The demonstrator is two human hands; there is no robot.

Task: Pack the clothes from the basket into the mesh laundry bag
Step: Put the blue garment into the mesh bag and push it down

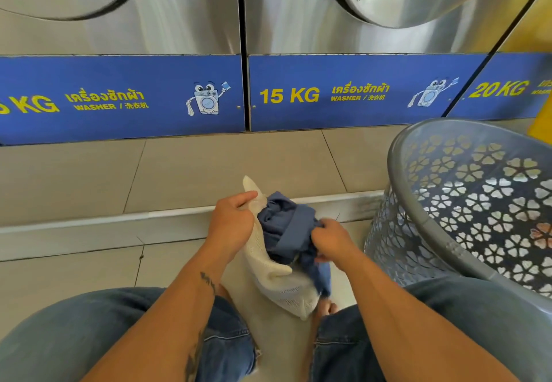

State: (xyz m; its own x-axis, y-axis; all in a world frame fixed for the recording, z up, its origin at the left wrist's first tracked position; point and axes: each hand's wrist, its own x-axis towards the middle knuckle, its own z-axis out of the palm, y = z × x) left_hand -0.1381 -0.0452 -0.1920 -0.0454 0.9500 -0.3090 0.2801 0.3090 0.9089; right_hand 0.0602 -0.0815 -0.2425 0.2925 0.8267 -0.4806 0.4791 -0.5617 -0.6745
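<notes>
Nearest, between the seated person's denim-clad knees, hung the cream-white mesh laundry bag (280, 280), its long axis running down and toward the body. The left hand (231, 220) pinched the bag's upper rim, holding the mouth open. Just beside it, the right hand (331, 239) gripped a crumpled blue cotton garment (285, 223) bulging from that mouth, so the push lay downward and inward. Farther right, near the right arm, the grey perforated plastic basket (466, 199) leaned on the tiled floor (209, 169), below the steel washers (298, 23).
</notes>
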